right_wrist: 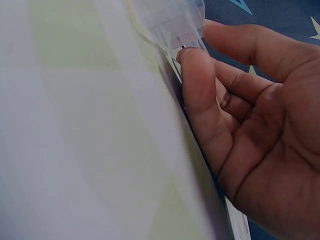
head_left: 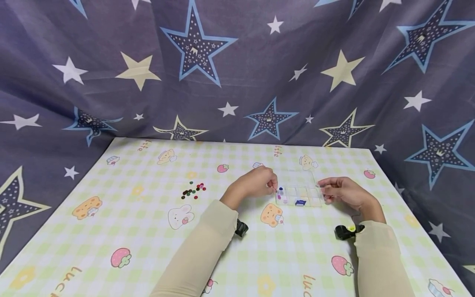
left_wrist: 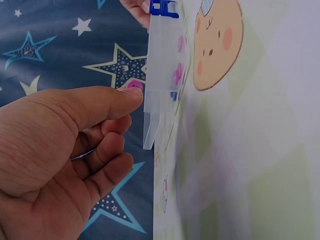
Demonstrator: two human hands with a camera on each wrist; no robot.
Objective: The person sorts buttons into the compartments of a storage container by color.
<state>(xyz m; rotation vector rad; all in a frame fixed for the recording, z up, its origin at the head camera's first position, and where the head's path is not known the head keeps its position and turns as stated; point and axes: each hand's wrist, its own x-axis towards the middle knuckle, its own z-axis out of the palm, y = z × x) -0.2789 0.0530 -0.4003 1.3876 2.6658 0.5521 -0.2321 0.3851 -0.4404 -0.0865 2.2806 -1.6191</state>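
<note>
A clear plastic compartment box [head_left: 299, 203] with a blue latch [head_left: 300, 202] lies on the table, its transparent lid [head_left: 300, 177] raised at the back. Pink pieces and a blue one [head_left: 281, 188] are in its left compartments. My left hand [head_left: 257, 182] is at the box's left side. Between its thumb and fingers it pinches a pink button [left_wrist: 134, 85], best seen in the left wrist view. At the right side, my right hand [head_left: 345, 192] holds the box's edge with thumb and curled fingers. In the right wrist view the box's corner [right_wrist: 175, 22] shows beside the fingertips.
Left of the box, several small red, green and dark buttons [head_left: 193, 191] lie scattered on the table. A checked cloth [head_left: 148, 247] with cartoon prints covers the tabletop. Behind it hangs a dark curtain [head_left: 237, 62] with stars. Black straps [head_left: 241, 227] sit at both wrists.
</note>
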